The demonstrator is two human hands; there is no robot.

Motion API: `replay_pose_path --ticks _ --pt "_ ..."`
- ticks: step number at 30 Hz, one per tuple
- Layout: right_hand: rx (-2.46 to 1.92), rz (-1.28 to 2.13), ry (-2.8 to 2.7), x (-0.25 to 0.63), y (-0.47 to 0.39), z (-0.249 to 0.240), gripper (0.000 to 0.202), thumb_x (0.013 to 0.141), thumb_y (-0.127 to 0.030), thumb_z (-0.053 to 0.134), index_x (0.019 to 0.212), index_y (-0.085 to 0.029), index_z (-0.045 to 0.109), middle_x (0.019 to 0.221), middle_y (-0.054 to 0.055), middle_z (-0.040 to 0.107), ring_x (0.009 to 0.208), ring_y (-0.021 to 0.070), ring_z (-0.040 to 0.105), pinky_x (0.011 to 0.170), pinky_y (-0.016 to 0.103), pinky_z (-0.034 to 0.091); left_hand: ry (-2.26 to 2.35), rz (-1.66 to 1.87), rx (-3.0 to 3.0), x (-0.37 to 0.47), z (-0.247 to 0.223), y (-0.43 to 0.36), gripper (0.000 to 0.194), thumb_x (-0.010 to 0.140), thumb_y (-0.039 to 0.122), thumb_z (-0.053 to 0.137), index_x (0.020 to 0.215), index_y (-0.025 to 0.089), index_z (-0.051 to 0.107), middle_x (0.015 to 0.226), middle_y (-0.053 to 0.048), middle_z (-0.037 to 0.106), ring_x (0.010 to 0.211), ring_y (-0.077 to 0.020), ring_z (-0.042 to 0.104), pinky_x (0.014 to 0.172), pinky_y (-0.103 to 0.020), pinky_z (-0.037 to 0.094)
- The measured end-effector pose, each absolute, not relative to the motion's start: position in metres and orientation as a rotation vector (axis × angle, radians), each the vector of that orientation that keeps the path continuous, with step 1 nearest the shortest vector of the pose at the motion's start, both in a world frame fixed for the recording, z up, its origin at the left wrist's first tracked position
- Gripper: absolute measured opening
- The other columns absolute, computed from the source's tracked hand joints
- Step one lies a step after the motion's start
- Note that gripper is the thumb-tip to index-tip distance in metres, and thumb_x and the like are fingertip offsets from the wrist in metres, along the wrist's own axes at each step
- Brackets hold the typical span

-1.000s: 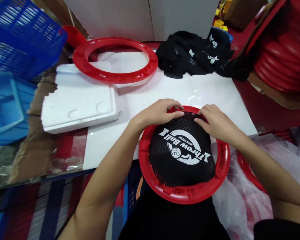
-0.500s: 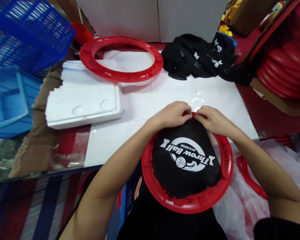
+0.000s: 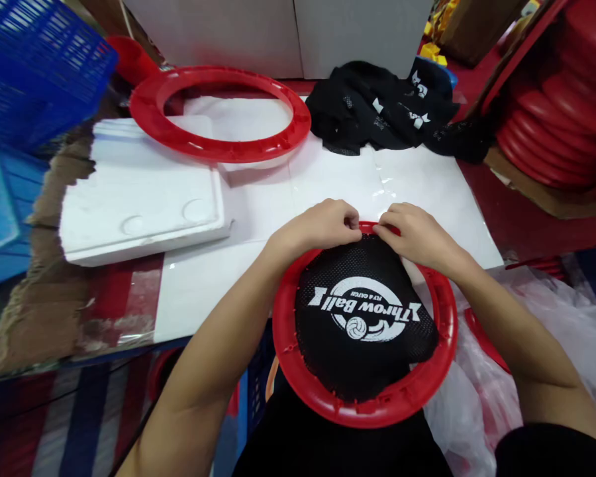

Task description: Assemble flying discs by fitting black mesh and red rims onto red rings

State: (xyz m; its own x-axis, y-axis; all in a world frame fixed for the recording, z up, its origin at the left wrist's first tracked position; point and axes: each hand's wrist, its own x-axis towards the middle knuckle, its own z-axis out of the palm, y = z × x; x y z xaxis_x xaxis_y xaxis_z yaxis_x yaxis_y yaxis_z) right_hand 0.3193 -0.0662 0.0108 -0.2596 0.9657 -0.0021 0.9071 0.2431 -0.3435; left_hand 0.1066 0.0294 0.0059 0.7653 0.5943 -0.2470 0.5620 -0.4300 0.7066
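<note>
A red plastic ring (image 3: 289,351) rests against my lap and the table's near edge. Inside it lies a black mesh net (image 3: 328,358) printed "Throw Ball" in white. The net's edge follows the ring on the left and bottom, while a gap shows at the upper right. My left hand (image 3: 322,226) is closed at the far side, its fingertips pinching the net's top edge by the rim. Just right of it, my right hand (image 3: 417,233) is also closed, thumb and fingers pinched at the net's edge. The exact contact of the fingertips is partly hidden.
Another red ring (image 3: 218,151) leans on a white foam block (image 3: 144,192). Black nets (image 3: 372,106) are heaped at the back. Stacked red rings (image 3: 551,139) stand at right, blue crates (image 3: 10,205) at left. Clear plastic bags (image 3: 566,351) lie at lower right.
My hands have moved slightly apart along the far rim, showing more red between them. The net's top edge stays pinched. The view has shifted a little to the right.
</note>
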Motion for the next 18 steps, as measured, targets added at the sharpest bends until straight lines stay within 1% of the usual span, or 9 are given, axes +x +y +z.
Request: replay_pose_path --ticks 3,5,7,9,11,12,14,15,18 --pt "-1.705 0.378 -2.104 0.329 -0.084 0.008 0.026 0.110 -0.035 0.051 0.098 -0.023 0.070 0.104 0.010 0.069 0.101 0.0272 0.065 0.092 0.045 0.053 0.993 0.105 2.251 0.096 0.008 0.029 0.039 0.098 0.051 0.059 0.077 0.021 0.071 0.079 -0.005 0.073 0.070 -0.0188 0.061 0.066 -0.033 0.040" --pt "-1.739 0.304 -2.119 0.335 -0.103 0.008 0.026 0.110 -0.038 0.051 0.100 -0.023 0.070 0.118 0.013 0.070 0.110 0.0316 0.065 0.099 0.052 0.055 1.138 0.107 2.361 0.091 0.010 0.028 0.051 0.099 0.065 0.056 0.081 0.020 0.070 0.082 -0.008 0.073 0.074 -0.0218 0.063 0.067 -0.034 0.040" --pt "-1.811 0.274 -2.221 0.338 -0.123 0.007 0.024 0.109 -0.040 0.054 0.104 -0.023 0.070 0.143 0.016 0.064 0.129 0.0391 0.061 0.107 0.061 0.053 1.296 0.038 2.453 0.088 0.012 0.026 0.055 0.098 0.071 0.058 0.087 0.018 0.071 0.085 -0.011 0.073 0.078 -0.0266 0.065 0.067 -0.036 0.041" --pt "-1.914 0.240 -2.262 0.340 -0.138 0.003 0.027 0.106 -0.044 0.059 0.115 -0.021 0.070 0.168 0.018 0.044 0.150 0.0477 0.045 0.115 0.070 0.048 1.406 -0.066 2.514 0.088 0.016 0.023 0.056 0.098 0.070 0.060 0.089 0.016 0.073 0.084 -0.014 0.072 0.080 -0.0309 0.067 0.069 -0.038 0.044" --pt "-2.012 0.198 -2.223 0.343 -0.143 -0.003 0.044 0.102 -0.051 0.066 0.132 -0.019 0.065 0.178 0.022 0.027 0.159 0.0536 0.030 0.118 0.076 0.044 1.361 -0.096 2.603 0.089 0.019 0.020 0.047 0.100 0.061 0.063 0.097 0.015 0.074 0.088 -0.014 0.072 0.083 -0.0320 0.069 0.072 -0.039 0.047" --pt "-2.037 0.198 -2.198 0.345 -0.142 -0.005 0.052 0.099 -0.054 0.069 0.137 -0.018 0.063 0.178 0.023 0.024 0.160 0.0550 0.028 0.118 0.078 0.044 1.260 -0.063 2.676 0.091 0.019 0.019 0.039 0.101 0.053 0.065 0.103 0.015 0.074 0.093 -0.014 0.073 0.087 -0.0318 0.070 0.074 -0.039 0.049" --pt "-2.021 0.266 -2.199 0.352 -0.134 -0.010 0.056 0.093 -0.058 0.077 0.134 -0.021 0.064 0.176 0.022 0.031 0.156 0.0549 0.034 0.114 0.079 0.047 0.930 0.059 2.835 0.095 0.016 0.017 0.026 0.102 0.036 0.066 0.118 0.017 0.072 0.111 -0.015 0.074 0.101 -0.0311 0.070 0.083 -0.039 0.051" --pt "-1.988 0.307 -2.206 0.356 -0.127 -0.012 0.052 0.090 -0.057 0.080 0.126 -0.022 0.067 0.172 0.020 0.039 0.153 0.0537 0.038 0.113 0.078 0.048 0.756 0.122 2.890 0.097 0.013 0.016 0.026 0.102 0.032 0.066 0.124 0.018 0.071 0.122 -0.015 0.072 0.111 -0.0315 0.068 0.090 -0.040 0.052" --pt "-1.836 0.401 -2.176 0.372 -0.106 -0.016 0.031 0.086 -0.047 0.087 0.098 -0.024 0.070 0.155 0.014 0.059 0.145 0.0485 0.048 0.114 0.073 0.049 0.479 0.211 2.939 0.102 0.000 0.018 0.037 0.101 0.036 0.070 0.133 0.017 0.069 0.146 -0.019 0.061 0.136 -0.0366 0.056 0.110 -0.048 0.047"
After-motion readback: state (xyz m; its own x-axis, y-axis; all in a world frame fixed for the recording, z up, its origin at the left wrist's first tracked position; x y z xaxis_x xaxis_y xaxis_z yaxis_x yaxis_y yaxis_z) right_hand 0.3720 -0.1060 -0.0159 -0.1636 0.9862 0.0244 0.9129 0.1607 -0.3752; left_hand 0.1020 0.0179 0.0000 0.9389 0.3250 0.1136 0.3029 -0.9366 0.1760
